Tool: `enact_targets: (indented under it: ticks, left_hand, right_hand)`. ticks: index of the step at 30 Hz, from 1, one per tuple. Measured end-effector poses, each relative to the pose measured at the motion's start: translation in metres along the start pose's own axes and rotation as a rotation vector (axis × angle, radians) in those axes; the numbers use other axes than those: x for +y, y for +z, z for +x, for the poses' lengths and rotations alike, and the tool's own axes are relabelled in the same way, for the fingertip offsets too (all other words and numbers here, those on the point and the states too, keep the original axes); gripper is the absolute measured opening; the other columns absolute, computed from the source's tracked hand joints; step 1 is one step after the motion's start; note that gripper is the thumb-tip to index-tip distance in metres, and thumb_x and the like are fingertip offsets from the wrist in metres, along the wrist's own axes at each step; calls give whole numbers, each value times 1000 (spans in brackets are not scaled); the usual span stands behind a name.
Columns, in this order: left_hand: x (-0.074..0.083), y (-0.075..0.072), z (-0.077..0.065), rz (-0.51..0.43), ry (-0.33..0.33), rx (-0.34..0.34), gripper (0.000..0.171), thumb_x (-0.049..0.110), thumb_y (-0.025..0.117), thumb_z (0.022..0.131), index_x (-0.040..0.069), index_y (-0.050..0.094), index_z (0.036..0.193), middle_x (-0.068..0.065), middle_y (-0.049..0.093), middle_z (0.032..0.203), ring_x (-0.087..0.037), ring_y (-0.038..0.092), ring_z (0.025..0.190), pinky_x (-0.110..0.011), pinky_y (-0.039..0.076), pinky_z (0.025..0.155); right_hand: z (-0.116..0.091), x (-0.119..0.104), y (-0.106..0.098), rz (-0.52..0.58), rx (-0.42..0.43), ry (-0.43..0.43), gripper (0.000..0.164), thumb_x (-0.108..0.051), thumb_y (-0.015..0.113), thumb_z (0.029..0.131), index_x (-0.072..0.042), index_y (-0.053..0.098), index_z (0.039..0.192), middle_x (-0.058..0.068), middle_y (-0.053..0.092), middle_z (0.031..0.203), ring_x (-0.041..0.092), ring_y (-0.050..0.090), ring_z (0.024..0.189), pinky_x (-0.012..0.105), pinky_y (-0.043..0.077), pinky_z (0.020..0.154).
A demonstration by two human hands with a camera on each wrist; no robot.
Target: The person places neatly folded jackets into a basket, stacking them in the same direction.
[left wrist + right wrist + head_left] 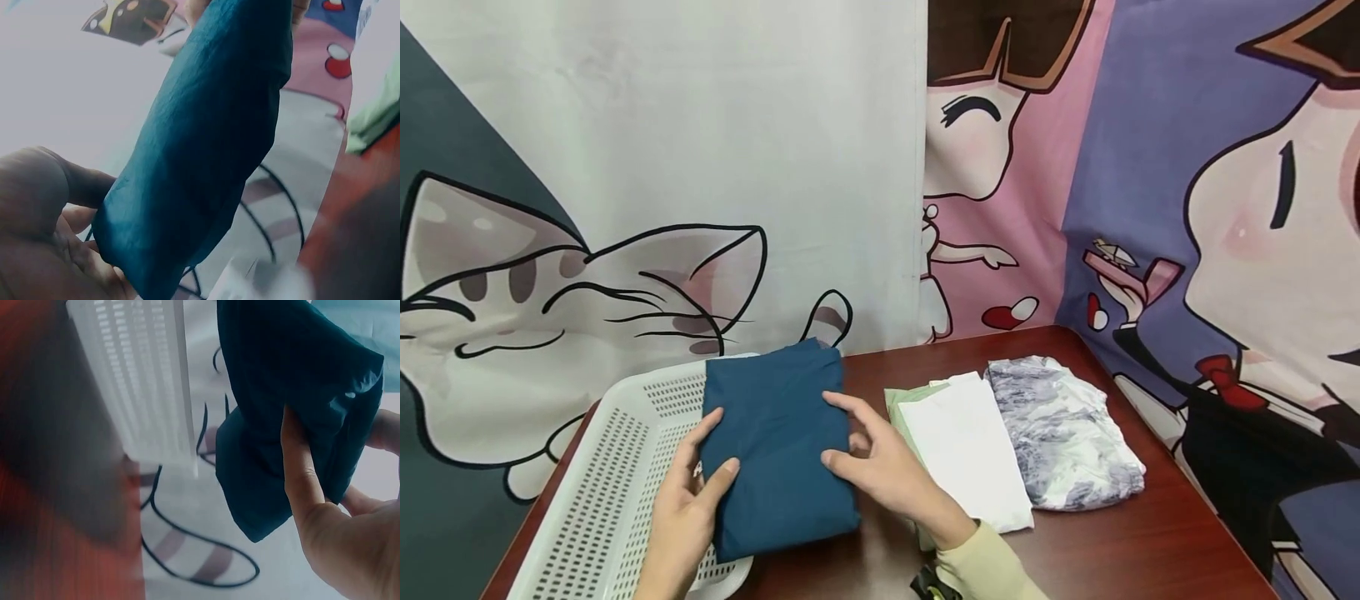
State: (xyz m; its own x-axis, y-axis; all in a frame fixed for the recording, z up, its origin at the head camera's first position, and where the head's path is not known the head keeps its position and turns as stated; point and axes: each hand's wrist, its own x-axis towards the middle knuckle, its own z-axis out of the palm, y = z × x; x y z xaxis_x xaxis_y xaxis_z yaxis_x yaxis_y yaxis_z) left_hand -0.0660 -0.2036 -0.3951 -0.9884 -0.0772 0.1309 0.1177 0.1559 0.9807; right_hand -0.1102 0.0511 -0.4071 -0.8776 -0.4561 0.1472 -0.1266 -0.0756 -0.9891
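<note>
One blue cloth (pixel 780 467) between left hand (pixel 683 506) and right hand (pixel 891 472), edges in their pinch.

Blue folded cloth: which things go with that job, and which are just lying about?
Part of the job:
blue folded cloth
left grip and right grip, both holding it
white basket, probably

Just lying about, it seems:
white cloth
green cloth
patterned grey-white cloth

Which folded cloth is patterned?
The rightmost cloth on the table: mottled grey and white. The blue cloth in the left hand and right hand, the white cloth, and the green cloth partly under it look plain.
</note>
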Motion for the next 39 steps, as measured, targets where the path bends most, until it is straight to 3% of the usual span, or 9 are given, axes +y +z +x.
enact_targets:
  ticks: [7, 13, 18, 21, 25, 29, 32, 35, 39]
  left_hand:
    - [-3, -28, 0, 17, -25, 49, 64, 5, 57, 110, 15, 32, 167, -19, 19, 172, 3, 53, 124, -21, 57, 84]
    - [-3, -41, 5, 59, -49, 93, 67, 5, 59, 109, 16, 31, 168, -19, 17, 173, 1, 49, 126, -17, 55, 83]
    - [-2, -53, 7, 224, -105, 101, 73, -1, 55, 107, 19, 25, 170, -22, 18, 173, 10, 54, 111, -19, 57, 77]
    - [-1, -61, 10, 358, -127, 100, 77, -4, 52, 103, 19, 22, 171, -26, 24, 170, -11, 66, 113, -22, 57, 73]
    - [-2, -71, 14, 468, -138, 113, 79, -3, 53, 101, 17, 22, 171, -32, 31, 165, -46, 61, 122, -23, 54, 70]
    - [-6, -83, 14, 510, -142, 152, 79, 0, 56, 102, 18, 23, 171, -35, 42, 156, -15, 70, 101, -21, 53, 66]
    - [-9, -90, 13, 505, -130, 183, 79, -1, 58, 101, 17, 25, 171, -32, 49, 146, 6, 62, 83, -19, 52, 63]
    - [-10, -93, 15, 483, -140, 219, 81, -4, 59, 100, 17, 26, 171, -27, 51, 140, 4, 63, 76, -19, 52, 62]
    - [-6, -99, 22, 454, -258, 261, 87, 0, 59, 100, 24, 17, 172, -29, 44, 151, 11, 57, 77, -16, 50, 62]
  right_hand:
    - [15, -3, 23, -74, -7, 7, 68, -17, 71, 99, -37, 46, 159, -3, 59, 63, 8, 56, 63, 24, 45, 67]
    - [25, -1, 32, -79, -12, 10, 68, -19, 73, 98, -40, 46, 158, -1, 63, 65, 9, 60, 65, 25, 46, 68]
    - [31, 1, 41, -101, -5, -3, 69, -17, 73, 98, -36, 46, 159, -4, 60, 65, 9, 55, 58, 24, 46, 66]
    - [35, 3, 47, -108, -9, -10, 70, -15, 73, 98, -33, 45, 160, -6, 68, 71, 7, 62, 64, 24, 50, 71]
    - [41, 5, 54, -112, -3, -6, 71, -14, 74, 97, -33, 45, 159, -7, 71, 75, 7, 67, 71, 25, 52, 75]
    - [46, 6, 63, -125, -10, 12, 73, -15, 77, 95, -36, 47, 158, -7, 69, 77, 6, 66, 71, 24, 53, 71]
    - [50, 7, 68, -156, -11, 27, 73, -17, 79, 95, -36, 48, 157, -8, 66, 85, 5, 64, 71, 23, 53, 70]
    - [54, 7, 73, -166, -13, 40, 71, -17, 78, 96, -36, 48, 157, -9, 61, 99, 5, 64, 72, 23, 54, 68]
    - [59, 7, 79, -161, -27, 54, 69, -15, 75, 97, -37, 48, 157, -9, 59, 106, 6, 66, 70, 24, 57, 67]
